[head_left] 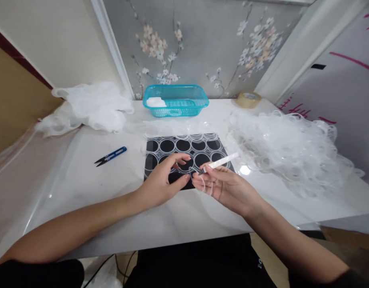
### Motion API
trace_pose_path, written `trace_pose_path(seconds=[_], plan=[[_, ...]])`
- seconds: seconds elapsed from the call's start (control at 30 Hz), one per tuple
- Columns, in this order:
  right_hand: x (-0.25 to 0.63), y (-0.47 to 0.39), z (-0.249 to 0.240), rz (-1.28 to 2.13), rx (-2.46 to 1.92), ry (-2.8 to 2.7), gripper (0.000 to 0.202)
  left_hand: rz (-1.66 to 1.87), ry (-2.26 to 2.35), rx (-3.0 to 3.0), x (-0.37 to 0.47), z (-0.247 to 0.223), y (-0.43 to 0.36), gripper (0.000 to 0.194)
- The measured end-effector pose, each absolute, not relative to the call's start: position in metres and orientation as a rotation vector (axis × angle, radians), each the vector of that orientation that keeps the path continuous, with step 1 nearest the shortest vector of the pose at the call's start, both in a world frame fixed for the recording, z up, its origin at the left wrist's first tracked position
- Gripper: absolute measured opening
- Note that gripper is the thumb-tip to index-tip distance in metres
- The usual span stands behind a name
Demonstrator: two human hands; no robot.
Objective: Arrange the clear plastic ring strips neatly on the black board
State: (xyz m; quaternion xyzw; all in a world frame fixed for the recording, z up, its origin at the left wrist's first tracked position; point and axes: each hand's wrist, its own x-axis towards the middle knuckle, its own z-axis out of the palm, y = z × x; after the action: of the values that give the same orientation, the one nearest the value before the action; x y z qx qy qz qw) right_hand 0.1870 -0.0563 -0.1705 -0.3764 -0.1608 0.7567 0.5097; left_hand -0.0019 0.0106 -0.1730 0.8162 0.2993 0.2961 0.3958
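Over the front part of a black mat (149, 161) is my left hand (166, 178), its thumb and fingers apart with nothing seen between them. My right hand (222, 184), palm partly up, holds a slim white-handled tool (223, 160) between thumb and forefinger. The tool's dark tip points left, toward my left hand. Thin white rings or loops (203, 184) hang across the fingers of my right hand. A translucent sheet with rows of white-edged circles (183, 145) lies over the mat, its far part reaching past the mat's back edge.
Blue thread snips (111, 156) lie at left. A teal basket (176, 89) holding something white stands at the back, with a tape roll (248, 100) to its right. Heaps of white translucent material sit at back left (91, 106) and right (288, 148) on the white table (124, 236).
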Motion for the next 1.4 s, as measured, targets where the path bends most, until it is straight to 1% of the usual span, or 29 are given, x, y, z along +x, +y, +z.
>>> trace_pose_path(seconds=[0.13,0.3,0.43,0.53,0.6,0.67,0.7,0.77,0.83,0.9,0.97,1.07,1.4], plan=[[0.189,-0.06,-0.162,1.867,-0.794,-0.364,0.01,0.62,0.687,1.771,0.001,-0.161,0.012,0.015],[0.192,-0.063,-0.163,1.926,-0.787,-0.36,0.008,0.529,0.649,1.5,0.001,-0.158,0.012,0.014],[0.194,-0.062,-0.173,1.941,-0.805,-0.493,0.012,0.524,0.675,1.558,0.003,-0.162,0.012,0.016],[0.197,-0.064,-0.185,1.864,-0.673,-0.894,0.03,0.456,0.697,1.714,0.004,-0.167,0.01,0.025],[0.201,-0.064,-0.188,1.657,-0.673,-1.106,0.043,0.385,0.641,1.951,0.004,-0.171,0.008,0.039],[0.209,-0.062,-0.186,1.412,-0.827,-1.184,0.052,0.337,0.526,2.292,0.004,-0.177,0.007,0.058],[0.214,-0.058,-0.184,1.308,-0.908,-1.195,0.051,0.319,0.466,2.467,0.004,-0.182,0.007,0.067],[0.222,-0.049,-0.182,1.142,-1.043,-1.23,0.039,0.287,0.386,2.746,0.007,-0.193,0.009,0.077],[0.227,-0.036,-0.186,0.988,-1.185,-1.317,0.025,0.226,0.372,2.906,0.011,-0.206,0.014,0.079],[0.229,-0.025,-0.199,0.833,-1.369,-1.429,0.019,0.171,0.383,2.986,0.015,-0.218,0.017,0.078],[0.227,-0.018,-0.214,0.722,-1.5,-1.51,0.019,0.146,0.383,3.038,0.018,-0.224,0.019,0.078],[0.224,-0.015,-0.229,0.667,-1.55,-1.561,0.019,0.142,0.376,3.084,0.018,-0.227,0.018,0.076],[0.223,-0.018,-0.23,0.63,-1.562,-1.564,0.019,0.198,0.358,3.068,0.016,-0.231,0.017,0.071]])
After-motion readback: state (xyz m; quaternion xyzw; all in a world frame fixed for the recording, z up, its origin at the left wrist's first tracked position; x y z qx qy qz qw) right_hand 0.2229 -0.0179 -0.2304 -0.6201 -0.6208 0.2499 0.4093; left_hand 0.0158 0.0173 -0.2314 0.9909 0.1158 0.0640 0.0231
